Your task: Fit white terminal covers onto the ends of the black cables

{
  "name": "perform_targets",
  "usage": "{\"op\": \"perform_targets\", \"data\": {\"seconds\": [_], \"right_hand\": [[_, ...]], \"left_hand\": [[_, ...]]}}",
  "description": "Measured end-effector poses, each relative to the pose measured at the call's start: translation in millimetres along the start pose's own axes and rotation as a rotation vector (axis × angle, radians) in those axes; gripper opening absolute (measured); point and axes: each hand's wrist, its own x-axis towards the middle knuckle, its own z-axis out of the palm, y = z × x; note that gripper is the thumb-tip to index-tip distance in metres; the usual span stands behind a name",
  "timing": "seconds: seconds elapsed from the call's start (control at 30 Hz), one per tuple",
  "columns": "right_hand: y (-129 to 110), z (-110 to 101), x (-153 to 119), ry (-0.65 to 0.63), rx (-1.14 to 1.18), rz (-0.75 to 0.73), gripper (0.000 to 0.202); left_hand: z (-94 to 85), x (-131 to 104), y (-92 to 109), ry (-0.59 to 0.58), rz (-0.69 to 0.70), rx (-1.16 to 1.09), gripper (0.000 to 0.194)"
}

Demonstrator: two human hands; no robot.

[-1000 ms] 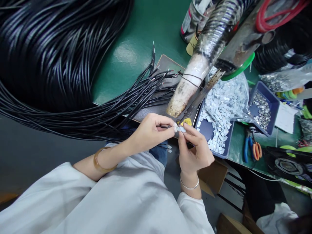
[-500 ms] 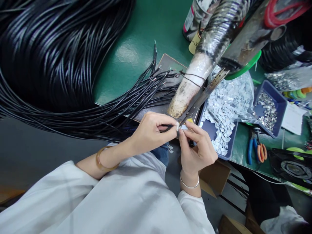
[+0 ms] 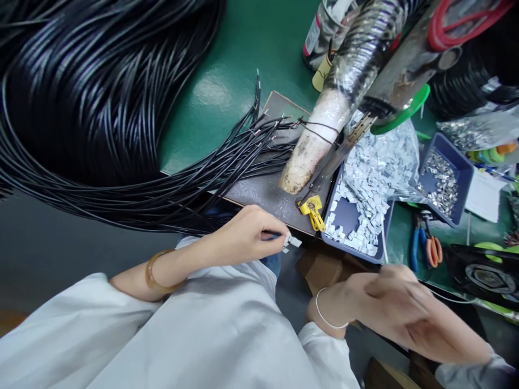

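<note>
My left hand (image 3: pixel 257 235) is closed in a pinch on a black cable, just past the front edge of the bench. Small silvery-white tabs (image 3: pixel 295 242) stick out at the cable end beyond my fingertips. My right hand (image 3: pixel 371 294) is off to the right, smeared by motion, its fingers hard to make out. Another person's hand (image 3: pixel 433 319) reaches in from the right and overlaps it; whether anything passes between them cannot be seen. A yellow-handled piece (image 3: pixel 312 212) lies on the dark board (image 3: pixel 279 208), at the end of a metal bar (image 3: pixel 336 162).
Black cables (image 3: pixel 194 183) run across the board from a large coil (image 3: pixel 89 97). A plastic-wrapped duct (image 3: pixel 312 140) slants over it. On the right are a tray of white tabs (image 3: pixel 387 237), a tray of metal parts (image 3: pixel 462 200), blue-handled pliers (image 3: pixel 414 249) and an orange-handled tool (image 3: pixel 433 253).
My right hand has left the cable end and swung right, where another person's hand has come in. My left hand has moved slightly down and left with the cable. The yellow-handled piece is now uncovered.
</note>
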Motion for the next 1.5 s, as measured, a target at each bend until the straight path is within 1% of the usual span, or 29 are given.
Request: {"op": "perform_targets", "data": {"seconds": [0.03, 0.07, 0.1, 0.13, 0.17, 0.2, 0.23, 0.27, 0.33, 0.4, 0.43, 0.47, 0.53, 0.6, 0.67, 0.8, 0.93, 0.97, 1.0, 1.03, 1.07, 1.13, 1.17, 1.2, 1.23, 1.3, 1.4, 1.43, 1.5], "right_hand": [[-3.5, -2.2, 3.7, 0.150, 0.028, -0.069, 0.024], [-7.8, -3.5, 6.9, 0.426, 0.055, -0.184, 0.019], [-11.8, -4.2, 9.0, 0.562, 0.052, -0.182, 0.022], [-14.4, -4.9, 9.9, 0.554, 0.041, -0.089, 0.023], [-14.8, -5.8, 9.5, 0.452, 0.006, 0.026, 0.021], [-12.6, -6.9, 8.4, 0.277, -0.056, 0.160, 0.018], [-7.8, -8.1, 6.9, 0.119, -0.131, 0.257, 0.014], [-1.0, -9.1, 5.5, -0.002, -0.205, 0.300, 0.014], [14.9, -9.2, 5.1, -0.129, -0.326, 0.276, 0.018], [27.4, -6.0, 8.7, -0.227, -0.391, 0.248, 0.020], [31.1, -3.5, 11.8, -0.273, -0.414, 0.242, 0.020], [32.9, -0.9, 15.3, -0.319, -0.437, 0.239, 0.019], [32.1, 3.5, 22.9, -0.405, -0.487, 0.225, 0.019], [28.4, 5.8, 30.0, -0.491, -0.535, 0.204, 0.018], [24.2, 6.0, 36.0, -0.563, -0.599, 0.190, 0.015], [16.8, 3.8, 44.6, -0.674, -0.778, 0.157, 0.011], [12.5, 1.1, 48.5, -0.737, -0.848, 0.131, 0.010], [12.2, 0.1, 48.8, -0.745, -0.841, 0.123, 0.010], [12.2, -1.1, 48.9, -0.755, -0.828, 0.113, 0.011], [12.5, -2.2, 48.7, -0.766, -0.814, 0.102, 0.011], [12.8, -3.3, 48.4, -0.776, -0.806, 0.093, 0.011], [13.4, -4.7, 47.5, -0.792, -0.823, 0.079, 0.011], [13.6, -4.9, 46.8, -0.798, -0.845, 0.071, 0.010], [14.0, -4.8, 45.9, -0.802, -0.874, 0.064, 0.010], [14.5, -4.5, 44.9, -0.799, -0.908, 0.056, 0.010], [17.0, -4.0, 42.6, -0.778, -0.971, 0.037, 0.010], [24.4, -5.0, 38.9, -0.686, -1.007, 0.017, 0.010], [27.1, -5.9, 37.7, -0.650, -0.996, 0.011, 0.010], [30.9, -8.3, 35.7, -0.598, -0.955, -0.004, 0.010]], "left_hand": [[-0.1, -4.3, -2.5, -0.045, 0.022, 0.044, 0.020], [-0.2, -8.7, -5.0, -0.073, 0.032, 0.084, 0.020], [-0.4, -13.2, -7.4, -0.082, 0.034, 0.117, 0.019], [-1.0, -17.4, -9.3, -0.074, 0.032, 0.144, 0.019], [-2.1, -20.9, -10.7, -0.041, 0.030, 0.154, 0.018], [-4.1, -23.6, -11.5, 0.013, 0.026, 0.145, 0.018], [-7.2, -24.9, -12.0, 0.097, 0.025, 0.124, 0.018], [-11.4, -24.7, -12.5, 0.207, 0.028, 0.100, 0.017], [-23.4, -19.2, -14.8, 0.490, 0.053, 0.103, 0.015], [-38.4, -7.5, -19.7, 0.764, 0.094, 0.255, 0.014], [-45.7, -0.5, -22.9, 0.856, 0.124, 0.367, 0.014], [-52.2, 6.4, -26.1, 0.867, 0.086, 0.468, 0.017], [-60.3, 16.8, -31.1, 0.807, -0.031, 0.565, 0.028], [-60.7, 19.6, -33.2, 0.730, -0.074, 0.577, 0.021], [-55.1, 14.9, -33.3, 0.709, -0.035, 0.546, 0.014], [-42.0, -0.2, -33.9, 0.831, 0.090, 0.383, 0.011], [-42.2, -7.9, -24.9, 1.016, 0.129, 0.110, 0.005], [-44.1, -10.3, -18.4, 1.011, 0.146, 0.037, 0.004], [-46.2, -13.3, -10.4, 0.951, 0.173, -0.033, 0.003], [-48.2, -16.8, -1.6, 0.841, 0.200, -0.086, 0.002], [-49.6, -20.3, 7.1, 0.652, 0.230, -0.097, 0.003], [-49.4, -25.4, 20.8, 0.156, 0.281, -0.062, 0.007], [-47.2, -26.1, 24.2, -0.041, 0.291, -0.035, 0.011], [-43.4, -25.3, 24.8, -0.185, 0.290, -0.029, 0.013], [-38.2, -23.0, 22.9, -0.278, 0.269, -0.055, 0.014], [-24.9, -15.6, 13.2, -0.345, 0.161, -0.200, 0.009], [-5.2, -4.3, -3.8, -0.096, -0.074, -0.457, 0.003], [-0.3, -1.8, -7.4, 0.000, -0.117, -0.541, 0.005], [5.7, 1.4, -10.2, 0.128, -0.162, -0.662, 0.013]]}}
